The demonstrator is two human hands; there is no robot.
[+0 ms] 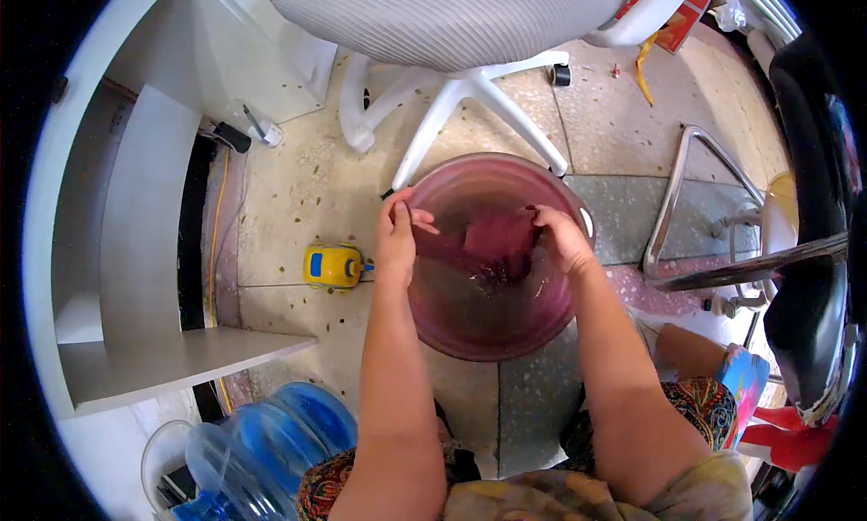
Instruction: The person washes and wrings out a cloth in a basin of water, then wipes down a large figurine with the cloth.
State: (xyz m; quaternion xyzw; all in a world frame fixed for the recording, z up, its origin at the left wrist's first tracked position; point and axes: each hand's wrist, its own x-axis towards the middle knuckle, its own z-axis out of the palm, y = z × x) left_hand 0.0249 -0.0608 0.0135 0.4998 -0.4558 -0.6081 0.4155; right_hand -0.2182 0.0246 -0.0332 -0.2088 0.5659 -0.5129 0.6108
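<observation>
Between the loosely curled left hand [396, 243], its hold unclear, and the pinching right hand [564, 239], wet maroon cloth [498, 237] hangs in a basin [465, 337], apparently being spread, calling for even tension.

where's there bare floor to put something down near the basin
Pale floor between the yellow toy and the chair base; grey floor between the basin and the metal frame. Crowded: lower left, around the blue bottles.

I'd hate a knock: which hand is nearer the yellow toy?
Left. The left hand is at the basin's side facing the toy; the right hand is at the opposite side.
</observation>
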